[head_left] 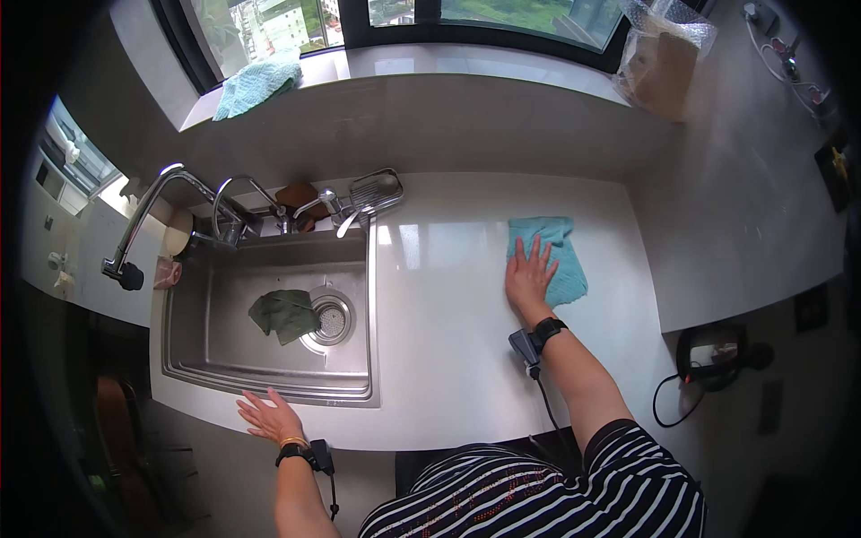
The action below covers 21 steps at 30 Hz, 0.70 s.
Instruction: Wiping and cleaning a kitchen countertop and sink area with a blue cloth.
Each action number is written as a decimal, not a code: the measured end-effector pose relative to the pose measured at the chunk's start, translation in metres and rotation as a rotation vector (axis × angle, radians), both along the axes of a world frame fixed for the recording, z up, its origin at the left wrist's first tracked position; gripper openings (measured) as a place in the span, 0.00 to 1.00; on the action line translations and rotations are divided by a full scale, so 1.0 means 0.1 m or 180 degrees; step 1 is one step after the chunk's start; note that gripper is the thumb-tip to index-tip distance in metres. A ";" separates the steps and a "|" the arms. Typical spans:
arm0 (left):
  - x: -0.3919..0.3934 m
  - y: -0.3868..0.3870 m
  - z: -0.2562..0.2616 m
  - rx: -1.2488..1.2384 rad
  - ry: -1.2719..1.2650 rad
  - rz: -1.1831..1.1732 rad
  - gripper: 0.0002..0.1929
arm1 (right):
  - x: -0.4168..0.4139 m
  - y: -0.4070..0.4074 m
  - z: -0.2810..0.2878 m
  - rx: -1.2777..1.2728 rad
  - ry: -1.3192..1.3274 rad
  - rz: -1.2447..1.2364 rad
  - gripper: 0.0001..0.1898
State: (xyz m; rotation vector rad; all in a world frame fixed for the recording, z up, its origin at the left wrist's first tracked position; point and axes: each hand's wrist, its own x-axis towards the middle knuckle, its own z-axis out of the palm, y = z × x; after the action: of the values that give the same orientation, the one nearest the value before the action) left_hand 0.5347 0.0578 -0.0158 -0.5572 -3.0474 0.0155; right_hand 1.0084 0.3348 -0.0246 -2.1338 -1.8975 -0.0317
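Note:
My right hand [529, 274] presses flat with spread fingers on the left part of a folded turquoise cloth [566, 269], which lies on the white countertop [444, 323]. My left hand [271, 417] is at the front edge of the counter, just below the sink's front rim, with its fingers apart and nothing in them. Whether it touches the edge I cannot tell. In the stainless steel sink [229, 343] a crumpled dark green cloth [285, 316] lies beside the drain strainer [331, 321], partly over its left side.
A tall chrome faucet [151, 202] arches over the sink's left side. Behind the sink stand a smaller tap [249, 181] and a wire rack [377, 191]. Another light blue cloth [259, 84] hangs over the windowsill. A bubble-wrapped cardboard box [659, 70] sits at the back right.

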 end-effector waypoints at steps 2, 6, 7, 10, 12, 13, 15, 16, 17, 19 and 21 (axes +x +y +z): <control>0.00 0.00 0.05 0.0010 -0.0028 0.0003 0.34 | -0.57 -0.09 0.08 0.0006 0.0231 0.1168 0.28; -0.02 -0.01 0.02 -0.0104 -0.0044 0.0122 0.34 | -0.99 0.09 0.24 -0.0192 0.0320 0.2805 0.27; -0.03 0.00 0.00 -0.0147 -0.0050 0.0150 0.34 | -0.93 0.25 0.28 -0.0276 0.0432 0.3012 0.27; -0.06 -0.04 -0.01 -0.0292 -0.0029 0.0236 0.33 | -0.55 0.71 0.31 -0.0284 0.0483 0.2708 0.26; -0.05 -0.02 0.00 -0.0403 -0.0027 0.0215 0.33 | -0.09 1.02 0.29 -0.0152 0.0278 0.1945 0.26; -0.06 -0.02 0.00 -0.0431 -0.0018 0.0224 0.33 | 0.21 1.15 0.27 -0.0082 0.0150 0.1654 0.26; -0.10 -0.05 -0.06 -0.0435 0.0063 0.0206 0.33 | 0.90 1.33 0.15 -0.0061 -0.0114 0.1176 0.27; -0.15 -0.09 -0.10 -0.0444 0.0130 0.0205 0.33 | 1.23 1.38 0.11 -0.0108 -0.0141 0.0865 0.28; -0.18 -0.12 -0.12 -0.0454 0.0147 0.0209 0.33 | 1.55 1.41 0.08 -0.0153 -0.0173 0.0555 0.28; -0.23 -0.15 -0.16 -0.0318 0.0126 0.0166 0.33 | 2.21 1.42 -0.02 -0.0157 -0.0401 -0.0077 0.28; -0.27 -0.23 -0.15 -0.0279 0.0150 0.0198 0.33 | 2.54 1.40 0.01 -0.0465 -0.0180 -0.0704 0.28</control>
State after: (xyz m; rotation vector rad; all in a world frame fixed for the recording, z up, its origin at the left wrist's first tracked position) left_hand 0.5080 0.0346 -0.0308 -0.4600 -3.0289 0.1627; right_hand 1.2628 0.4749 -0.0235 -2.4569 -1.7327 0.0014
